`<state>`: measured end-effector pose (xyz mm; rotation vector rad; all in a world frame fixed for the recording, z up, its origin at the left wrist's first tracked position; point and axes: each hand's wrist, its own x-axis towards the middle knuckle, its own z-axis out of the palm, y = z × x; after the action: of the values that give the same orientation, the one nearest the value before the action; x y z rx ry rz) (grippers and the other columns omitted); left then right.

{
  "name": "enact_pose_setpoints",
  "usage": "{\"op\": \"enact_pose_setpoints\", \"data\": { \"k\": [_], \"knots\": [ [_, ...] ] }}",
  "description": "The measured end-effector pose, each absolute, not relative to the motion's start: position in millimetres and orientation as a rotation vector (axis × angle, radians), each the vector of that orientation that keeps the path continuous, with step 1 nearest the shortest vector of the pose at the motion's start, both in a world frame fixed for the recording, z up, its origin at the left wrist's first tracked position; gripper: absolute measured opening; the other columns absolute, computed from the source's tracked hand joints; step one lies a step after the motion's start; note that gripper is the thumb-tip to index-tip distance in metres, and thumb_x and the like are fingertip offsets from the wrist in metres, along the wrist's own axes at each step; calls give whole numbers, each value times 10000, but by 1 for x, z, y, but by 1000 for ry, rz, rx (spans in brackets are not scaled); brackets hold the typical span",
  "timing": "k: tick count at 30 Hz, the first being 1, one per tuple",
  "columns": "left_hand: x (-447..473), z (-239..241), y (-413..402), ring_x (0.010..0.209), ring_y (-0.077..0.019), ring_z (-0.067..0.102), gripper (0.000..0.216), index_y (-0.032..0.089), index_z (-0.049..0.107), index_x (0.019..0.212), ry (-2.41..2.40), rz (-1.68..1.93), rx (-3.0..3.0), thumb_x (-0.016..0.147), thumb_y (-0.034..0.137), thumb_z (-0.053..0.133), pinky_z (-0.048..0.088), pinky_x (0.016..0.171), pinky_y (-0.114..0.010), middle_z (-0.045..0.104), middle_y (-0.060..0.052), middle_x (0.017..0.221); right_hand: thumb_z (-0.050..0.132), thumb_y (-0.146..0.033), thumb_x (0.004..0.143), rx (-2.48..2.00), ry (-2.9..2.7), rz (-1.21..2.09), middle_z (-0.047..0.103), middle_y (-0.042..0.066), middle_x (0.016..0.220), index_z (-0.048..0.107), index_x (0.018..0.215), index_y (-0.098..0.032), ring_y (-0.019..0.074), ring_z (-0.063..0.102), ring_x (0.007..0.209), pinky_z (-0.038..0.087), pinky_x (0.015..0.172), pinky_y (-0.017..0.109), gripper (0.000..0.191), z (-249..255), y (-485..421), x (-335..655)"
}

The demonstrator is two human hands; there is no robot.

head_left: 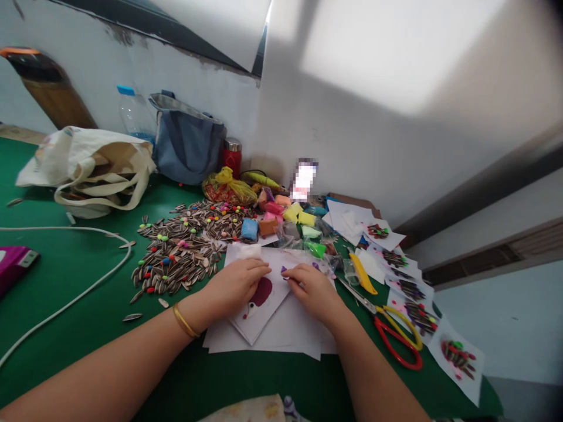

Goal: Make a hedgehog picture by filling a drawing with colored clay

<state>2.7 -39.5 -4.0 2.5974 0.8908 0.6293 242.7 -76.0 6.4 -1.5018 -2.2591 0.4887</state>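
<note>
My left hand [237, 287] lies over a white sheet of paper [272, 316] with its fingers stretched out, wearing a gold bangle at the wrist. Beside it on the sheet is a dark maroon shape [263, 292] with a small white, black and red figure [251, 310] at its lower end. Between the thumb and forefinger of my right hand [314, 290] is a small purple lump of modelling clay [284, 269], just above the sheet. More white sheets lie stacked beneath. Above my left hand sits a white wad [248, 251].
A sunflower seed pile [176, 252] dotted with coloured bits spreads to the left. Coloured clay blocks [290, 214] stand behind the paper. Large scissors [387, 322] and a yellow cutter [363, 274] lie right, near seed-decorated cards [466, 387]. Bags [189, 140] and a propped phone [304, 179] line the wall.
</note>
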Motion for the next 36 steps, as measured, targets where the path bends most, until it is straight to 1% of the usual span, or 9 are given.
{"op": "enact_pose_setpoints", "data": {
  "k": [4, 9, 12, 16, 20, 25, 28, 32, 36],
  "knots": [
    [4, -5, -39, 1238, -261, 579, 440, 170, 588, 1324, 889, 531, 2640, 907, 120, 458, 443, 1076, -449, 666, -110, 1285, 542, -200, 961, -1510, -2331, 503, 692, 55, 1016, 731, 1100, -230, 180, 639, 967, 484, 902, 309, 237, 7, -77, 241],
    [0, -3, -38, 1108, -261, 650, 436, 183, 606, 1311, 994, 510, 2627, 895, 123, 489, 485, 1001, -421, 711, -117, 1174, 553, -209, 961, -1567, -2345, 414, 690, 69, 1030, 737, 1105, -220, 190, 632, 993, 481, 921, 319, 234, 0, -72, 241],
    [-3, -2, -35, 1044, -247, 672, 382, 210, 636, 1281, 1047, 531, 2586, 931, 181, 485, 509, 952, -388, 711, -107, 1174, 558, -203, 956, -1569, -2330, 385, 687, 70, 1034, 738, 1099, -224, 190, 631, 994, 485, 914, 318, 231, -3, -71, 241],
    [-5, -4, -31, 1140, -232, 635, 390, 223, 641, 1262, 977, 561, 2572, 928, 135, 461, 480, 1018, -386, 693, -81, 1231, 575, -197, 947, -1576, -2299, 364, 686, 64, 1022, 740, 1088, -227, 194, 629, 993, 488, 908, 317, 219, -6, -70, 240],
    [-2, -8, -28, 1259, -225, 564, 414, 206, 640, 1259, 861, 567, 2642, 914, 87, 444, 427, 1098, -401, 672, -74, 1285, 552, -185, 956, -1560, -2285, 328, 681, 77, 1025, 715, 1156, -202, 203, 618, 1005, 485, 928, 325, 258, -12, -69, 239],
    [-2, -10, -25, 1258, -230, 567, 416, 202, 637, 1265, 896, 489, 2674, 919, 85, 437, 429, 1098, -423, 667, -69, 1301, 519, -169, 958, -1554, -2253, 319, 670, 104, 1085, 671, 1232, -184, 225, 597, 1066, 475, 974, 360, 313, -15, -65, 242],
    [-2, -12, -23, 1264, -226, 556, 453, 197, 624, 1283, 944, 490, 2660, 898, 56, 430, 422, 1102, -425, 652, -73, 1323, 510, -163, 954, -1601, -2222, 381, 673, 98, 1064, 697, 1158, -180, 229, 607, 1045, 477, 961, 378, 277, -9, -65, 247],
    [-1, -17, -21, 1329, -232, 489, 484, 189, 581, 1343, 970, 515, 2673, 900, 60, 432, 378, 1136, -431, 578, -76, 1418, 495, -159, 955, -1656, -2165, 465, 670, 76, 1054, 714, 1067, -204, 219, 615, 1020, 474, 930, 368, 250, -1, -67, 252],
    [0, -23, -19, 1264, -235, 516, 436, 213, 584, 1341, 944, 578, 2687, 947, 114, 427, 395, 1110, -425, 628, -62, 1346, 505, -159, 948, -1653, -2145, 510, 664, 68, 1045, 713, 1040, -214, 211, 610, 1017, 462, 934, 357, 234, -3, -67, 254]
  ]
}}
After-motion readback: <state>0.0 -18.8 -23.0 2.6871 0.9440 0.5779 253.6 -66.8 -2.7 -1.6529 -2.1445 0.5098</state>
